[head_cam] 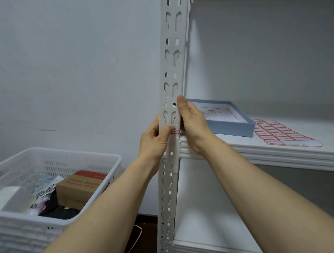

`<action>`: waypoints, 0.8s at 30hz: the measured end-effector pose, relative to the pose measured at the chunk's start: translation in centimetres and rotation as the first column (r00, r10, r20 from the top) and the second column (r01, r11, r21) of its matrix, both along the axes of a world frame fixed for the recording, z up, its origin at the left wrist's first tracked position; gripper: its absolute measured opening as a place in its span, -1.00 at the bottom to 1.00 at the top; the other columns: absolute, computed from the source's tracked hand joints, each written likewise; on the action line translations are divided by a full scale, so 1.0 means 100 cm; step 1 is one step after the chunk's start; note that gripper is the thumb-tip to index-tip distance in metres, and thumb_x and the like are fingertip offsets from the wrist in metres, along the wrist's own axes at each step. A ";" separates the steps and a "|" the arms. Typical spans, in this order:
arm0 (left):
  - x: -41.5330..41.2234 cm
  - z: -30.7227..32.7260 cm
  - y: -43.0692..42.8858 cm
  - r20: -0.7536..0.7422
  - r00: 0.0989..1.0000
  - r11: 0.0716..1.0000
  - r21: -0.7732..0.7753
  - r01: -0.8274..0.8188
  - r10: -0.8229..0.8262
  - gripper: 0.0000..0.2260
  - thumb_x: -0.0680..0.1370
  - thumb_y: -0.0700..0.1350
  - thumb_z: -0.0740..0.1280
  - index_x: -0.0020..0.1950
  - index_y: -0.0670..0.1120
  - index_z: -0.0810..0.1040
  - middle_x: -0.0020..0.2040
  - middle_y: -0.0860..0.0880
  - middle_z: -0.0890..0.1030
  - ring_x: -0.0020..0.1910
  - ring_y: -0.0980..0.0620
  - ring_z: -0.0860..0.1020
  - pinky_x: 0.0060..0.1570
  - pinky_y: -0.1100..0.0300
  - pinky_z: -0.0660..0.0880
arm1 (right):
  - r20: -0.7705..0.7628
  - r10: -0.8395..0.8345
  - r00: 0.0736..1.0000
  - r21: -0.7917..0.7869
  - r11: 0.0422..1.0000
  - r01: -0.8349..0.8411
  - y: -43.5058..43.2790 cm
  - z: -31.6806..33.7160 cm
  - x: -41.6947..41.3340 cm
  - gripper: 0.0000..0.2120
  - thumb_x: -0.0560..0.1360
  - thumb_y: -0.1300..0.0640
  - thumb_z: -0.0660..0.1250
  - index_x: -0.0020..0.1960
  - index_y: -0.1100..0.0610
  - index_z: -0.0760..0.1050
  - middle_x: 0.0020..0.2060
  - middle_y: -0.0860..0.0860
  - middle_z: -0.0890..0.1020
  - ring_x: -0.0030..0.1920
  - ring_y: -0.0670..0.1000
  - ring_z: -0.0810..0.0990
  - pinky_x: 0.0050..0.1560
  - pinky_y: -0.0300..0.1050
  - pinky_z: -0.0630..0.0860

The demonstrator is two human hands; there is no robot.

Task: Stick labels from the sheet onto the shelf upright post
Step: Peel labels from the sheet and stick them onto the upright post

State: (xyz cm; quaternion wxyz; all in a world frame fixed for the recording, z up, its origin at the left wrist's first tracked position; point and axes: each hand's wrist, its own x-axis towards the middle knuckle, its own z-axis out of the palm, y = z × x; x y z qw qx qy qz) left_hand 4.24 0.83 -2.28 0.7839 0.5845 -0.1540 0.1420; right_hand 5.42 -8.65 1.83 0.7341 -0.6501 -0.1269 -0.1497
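Grips the shelf upright post [169, 72] with both hands, just above the level of the shelf board [280, 155]. Curls the left hand [153, 142] round the post's left edge, fingers out of sight behind it, thumb laid flat on the front face over a red-bordered label [175, 131]. Clasps the right edge with the right hand [194, 125], thumb pointing up along the metal, other fingers hidden behind. Leaves only the label's right part showing past the left thumb tip, between the two hands and against the post; cannot tell whether stuck down fully under the thumb.

Looks like the smoothing step for this label. Has to reckon with a vertical long axis in the post, straight up and down past both palms, and so probably calls for a rub across the narrow face, from the left thumb toward the right hand. Keeps the left thumb nearest the label, the right hand apparently only steadying.

For the next label, needs a reach to the label sheet [282, 134], flat on the board well to the right of the right hand, beyond a shallow blue box lid [230, 127], closer to the right hand than the left. Passes over a white plastic basket [47, 152] down and left of the left forearm.
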 end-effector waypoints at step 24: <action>0.003 0.001 -0.006 -0.035 0.998 0.998 -0.001 -0.058 0.058 -0.68 0.49 -0.32 0.21 0.11 -0.02 0.61 -0.17 0.05 0.68 -0.27 0.17 0.60 -0.25 0.34 0.50 | -0.003 -0.005 1.000 0.012 1.000 0.005 0.001 0.000 0.001 -0.54 0.56 -0.11 0.19 0.25 0.24 0.44 0.09 0.20 0.63 0.05 0.14 0.62 0.04 0.01 0.55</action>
